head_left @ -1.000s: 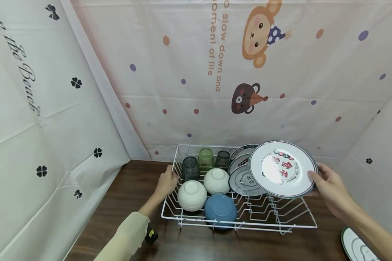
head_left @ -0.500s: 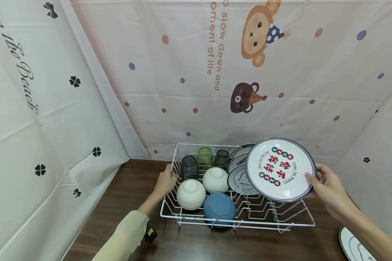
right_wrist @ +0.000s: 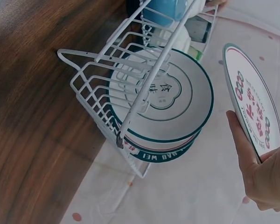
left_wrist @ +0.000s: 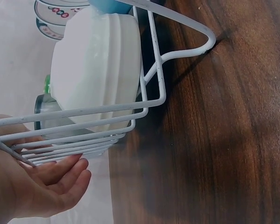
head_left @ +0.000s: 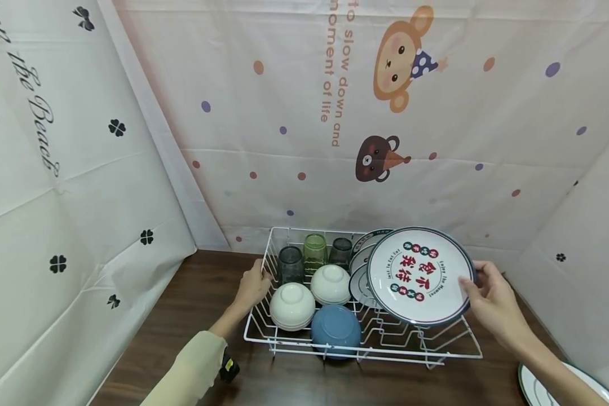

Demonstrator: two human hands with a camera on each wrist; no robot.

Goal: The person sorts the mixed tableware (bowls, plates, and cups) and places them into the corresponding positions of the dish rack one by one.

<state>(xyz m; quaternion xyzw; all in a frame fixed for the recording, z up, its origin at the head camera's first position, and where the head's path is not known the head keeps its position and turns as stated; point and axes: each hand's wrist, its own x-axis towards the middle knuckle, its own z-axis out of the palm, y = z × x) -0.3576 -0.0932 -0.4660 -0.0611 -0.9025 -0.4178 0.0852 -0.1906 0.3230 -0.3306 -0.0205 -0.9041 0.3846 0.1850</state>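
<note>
My right hand [head_left: 497, 307] pinches the right rim of a white plate [head_left: 421, 276] with a dark green edge and red lettering. The plate is tilted in the air over the right part of a white wire dish rack [head_left: 411, 353]. In the right wrist view it is apart from several plates [right_wrist: 182, 112] standing in the rack. At the rack's left end, my left hand [head_left: 254, 285] grips the wire side, thumb inside and fingers outside in the left wrist view.
The rack also holds upturned white bowls [head_left: 292, 304], a blue bowl [head_left: 336, 327], dark glasses [head_left: 291, 265] and a green glass [head_left: 314, 251]. Another plate [head_left: 535, 389] lies on the brown wooden table [head_left: 182, 321] at lower right. Printed cloth [head_left: 264, 192] hangs behind.
The plate in my right hand has moved left and slightly down, and its face has turned, so the red lettering shows fully. The left hand keeps its place on the rack.
</note>
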